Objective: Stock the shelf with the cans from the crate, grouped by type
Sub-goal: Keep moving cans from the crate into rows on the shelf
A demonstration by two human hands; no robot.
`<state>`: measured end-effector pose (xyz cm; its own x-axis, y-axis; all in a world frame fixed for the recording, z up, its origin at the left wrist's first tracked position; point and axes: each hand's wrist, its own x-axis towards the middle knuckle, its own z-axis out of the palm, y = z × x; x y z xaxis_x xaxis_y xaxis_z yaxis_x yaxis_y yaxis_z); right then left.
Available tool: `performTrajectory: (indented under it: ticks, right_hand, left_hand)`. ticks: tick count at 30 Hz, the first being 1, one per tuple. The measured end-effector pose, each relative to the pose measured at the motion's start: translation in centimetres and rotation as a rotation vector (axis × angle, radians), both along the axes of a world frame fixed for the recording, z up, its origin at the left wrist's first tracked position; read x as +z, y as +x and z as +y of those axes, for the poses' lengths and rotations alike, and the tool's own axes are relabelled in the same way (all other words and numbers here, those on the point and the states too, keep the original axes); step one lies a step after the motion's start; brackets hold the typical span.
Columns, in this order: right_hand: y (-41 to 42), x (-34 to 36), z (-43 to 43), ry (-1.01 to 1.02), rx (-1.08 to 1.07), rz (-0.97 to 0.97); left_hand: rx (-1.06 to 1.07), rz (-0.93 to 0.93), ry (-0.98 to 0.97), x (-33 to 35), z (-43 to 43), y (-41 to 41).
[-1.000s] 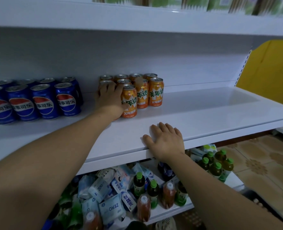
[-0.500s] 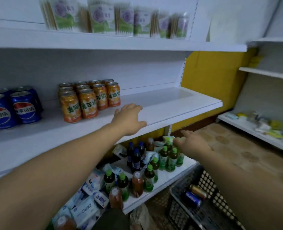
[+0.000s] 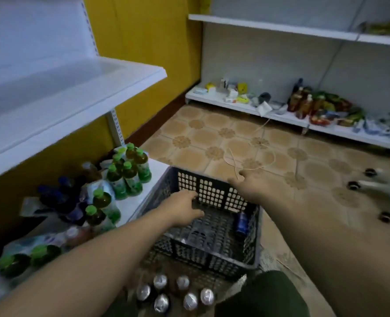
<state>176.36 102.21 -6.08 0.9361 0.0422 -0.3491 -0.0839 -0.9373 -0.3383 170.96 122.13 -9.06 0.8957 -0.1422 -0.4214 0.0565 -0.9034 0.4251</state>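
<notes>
Down on the tiled floor (image 3: 214,136) I count 1 dark crate (image 3: 212,256) with 1 blue can (image 3: 241,223) lying inside it against the right wall. Just beside the crate's near wall stand 6 upright cans (image 3: 183,282), silver tops facing me. I see 2 bare arms reaching forward. The left hand (image 3: 182,209) hangs over the crate's inside, palm down, fingers loosely spread, gripping nothing. The right hand (image 3: 246,186) hovers over the far right corner, fingers relaxed, gripping nothing. Up left I see 1 white shelf (image 3: 75,88).
</notes>
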Motion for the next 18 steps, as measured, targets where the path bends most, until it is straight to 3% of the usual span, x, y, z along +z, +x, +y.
performTrajectory:
  ticks: [4, 12, 18]
  right_hand:
    - [2.8, -6.7, -3.1, 0.061, -0.106, 0.125]
    - [10.2, -22.0, -6.6, -0.104, -0.041, 0.320]
    - [14.9, -33.7, -7.1, -0.133, -0.108, 0.422]
  left_hand:
    - [-0.023, 0.157, -0.060, -7.2, -4.0, 3.8]
    - [0.039, 0.435, -0.164, -23.8, -8.2, 10.8]
    - [0.050, 0.600, -0.216, -34.8, -9.4, 15.8]
